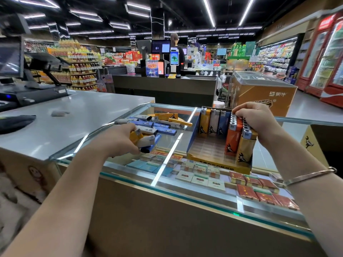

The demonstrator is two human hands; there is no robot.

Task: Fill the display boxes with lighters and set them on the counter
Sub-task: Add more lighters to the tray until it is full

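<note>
Left hand point(118, 140) was curled around a small bunch of lighters point(143, 139) (yellow, white and blue bodies, metal caps) just above the glass counter point(187, 184). Right hand point(256, 120) sat on top of the upright lighters in the display box point(193, 143), fingers bent over the metal caps of the right-hand rows; pressing or pinching, I could not tell which. A thin metal bangle point(310, 176) sat on the right wrist.

The box was printed cardboard, blue side wall, yellow front lip, and stood on the glass near the counter's right side. A back row held yellow, white and blue lighters upright; the right side held orange and yellow ones. The left and middle floor of the box was bare, so room remained there. Lighter bodies were flat, glossy plastic with a dark animal logo (too small to read the brand text). The lip carried dark print, not legible.

A loose pile of lighters point(161, 123) lay flat on the glass, left of the box and just beyond the left hand.

The glass top was clear with a greenish edge; cigarette packs point(202, 175) lay in rows beneath it. Left of it ran a smooth grey counter point(78, 115) with a till point(27, 89) at its far end. A brown carton point(263, 95) behind the box bore white Chinese characters.
</note>
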